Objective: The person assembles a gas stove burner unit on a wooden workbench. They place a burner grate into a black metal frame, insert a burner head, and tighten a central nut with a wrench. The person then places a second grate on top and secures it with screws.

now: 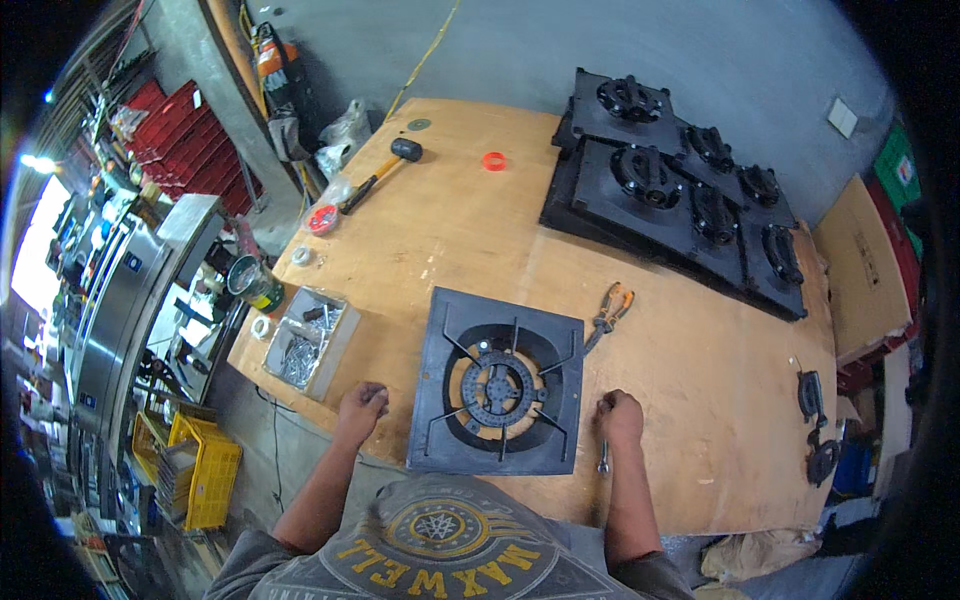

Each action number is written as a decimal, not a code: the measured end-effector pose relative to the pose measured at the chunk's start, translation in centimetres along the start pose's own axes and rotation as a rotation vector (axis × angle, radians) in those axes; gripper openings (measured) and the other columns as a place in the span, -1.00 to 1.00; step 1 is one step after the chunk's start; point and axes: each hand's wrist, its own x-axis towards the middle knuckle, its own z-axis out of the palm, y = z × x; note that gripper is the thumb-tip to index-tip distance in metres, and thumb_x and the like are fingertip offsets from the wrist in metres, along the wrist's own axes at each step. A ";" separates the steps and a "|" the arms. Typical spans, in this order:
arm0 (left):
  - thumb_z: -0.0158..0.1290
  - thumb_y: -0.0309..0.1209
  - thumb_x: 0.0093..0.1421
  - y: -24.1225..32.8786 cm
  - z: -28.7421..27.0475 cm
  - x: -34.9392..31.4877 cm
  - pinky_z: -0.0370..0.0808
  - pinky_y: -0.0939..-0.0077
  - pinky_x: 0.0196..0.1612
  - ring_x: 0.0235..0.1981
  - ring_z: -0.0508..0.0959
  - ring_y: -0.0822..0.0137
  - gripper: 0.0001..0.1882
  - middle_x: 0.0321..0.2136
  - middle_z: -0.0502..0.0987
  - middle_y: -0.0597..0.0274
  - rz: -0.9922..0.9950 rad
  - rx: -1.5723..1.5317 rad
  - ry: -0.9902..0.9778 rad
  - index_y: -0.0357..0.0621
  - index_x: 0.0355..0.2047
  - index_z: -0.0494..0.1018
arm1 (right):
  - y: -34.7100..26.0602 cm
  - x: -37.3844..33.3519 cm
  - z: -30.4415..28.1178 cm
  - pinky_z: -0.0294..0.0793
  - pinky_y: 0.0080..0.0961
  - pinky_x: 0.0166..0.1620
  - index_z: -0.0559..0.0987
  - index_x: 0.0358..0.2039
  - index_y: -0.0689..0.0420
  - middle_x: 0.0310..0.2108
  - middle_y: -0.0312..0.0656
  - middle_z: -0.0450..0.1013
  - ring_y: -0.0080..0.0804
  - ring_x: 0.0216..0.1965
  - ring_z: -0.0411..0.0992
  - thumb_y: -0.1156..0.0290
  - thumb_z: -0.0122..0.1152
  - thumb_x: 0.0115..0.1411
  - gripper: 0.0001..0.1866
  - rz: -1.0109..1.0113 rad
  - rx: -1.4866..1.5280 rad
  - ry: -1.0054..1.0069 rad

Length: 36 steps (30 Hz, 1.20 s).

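Observation:
A square black gas burner stand [431, 400] lies on the wooden table before me, its round burner [499, 388] in the middle with pot-support bars around it. Left of the stand is my left hand [362, 412], fingers curled together; whatever they may hold is too small to make out. On the other side my right hand [622, 417] is closed around a small metal wrench [603, 462], whose end sticks out toward me. Neither hand touches the stand. Orange-handled pliers [610, 308] lie beside its far right corner.
A divided box of screws [345, 345] stands at the left edge, near a can [255, 284]. Farther back lie a mallet [380, 175] and a red tape ring [494, 161]. Black burner units [625, 190] are stacked at the far right. Black parts [810, 396] lie along the right edge.

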 end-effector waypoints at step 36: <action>0.07 -0.33 0.29 3.6 6.9 9.5 0.56 0.43 -0.26 -0.35 0.61 0.33 -0.77 -0.37 0.61 0.21 -0.216 -0.661 -0.424 -0.23 -0.17 0.55 | -18.7 -5.6 -3.8 0.48 -0.26 -0.10 0.60 -0.32 0.23 -0.27 0.00 0.53 -0.02 -0.22 0.51 0.42 0.29 0.08 -0.82 -0.392 0.388 0.038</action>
